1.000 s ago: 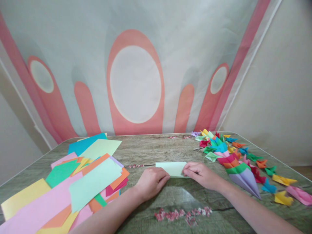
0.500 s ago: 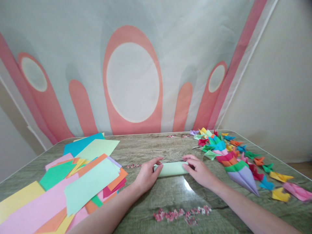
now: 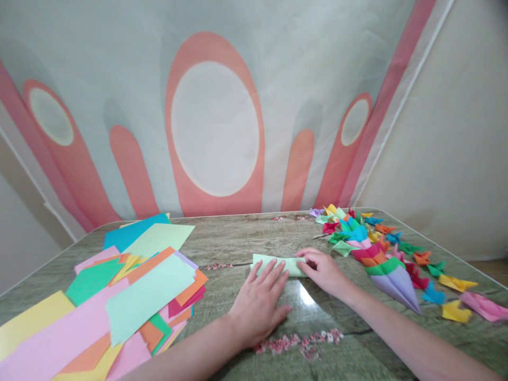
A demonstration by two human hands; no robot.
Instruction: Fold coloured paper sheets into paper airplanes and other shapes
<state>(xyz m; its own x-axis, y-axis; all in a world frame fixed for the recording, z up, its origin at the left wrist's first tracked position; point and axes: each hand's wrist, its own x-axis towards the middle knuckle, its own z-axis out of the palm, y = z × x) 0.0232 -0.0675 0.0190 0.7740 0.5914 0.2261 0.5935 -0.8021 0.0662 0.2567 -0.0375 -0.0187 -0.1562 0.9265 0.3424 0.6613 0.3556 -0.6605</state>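
Observation:
A pale green sheet of paper point(image 3: 292, 266), folded into a narrow strip, lies in front of me at mid-table. My left hand point(image 3: 262, 299) is spread over its left part, fingertips resting on the paper and thumb out to the right. At the strip's right end, my right hand point(image 3: 320, 269) pinches the paper between thumb and fingers. Part of the strip is hidden beneath the left fingers.
Loose coloured paper sheets point(image 3: 153, 299) are piled on the left. Several small folded paper pieces point(image 3: 434, 270) spread across the right, beside a lilac, green and orange folded paper stack point(image 3: 391, 280). A printed backdrop point(image 3: 214, 127) hangs behind the table point(image 3: 238, 233).
My left hand has let go of the strip's left end and now lies flat across it with fingers spread. My right hand stays at the right end.

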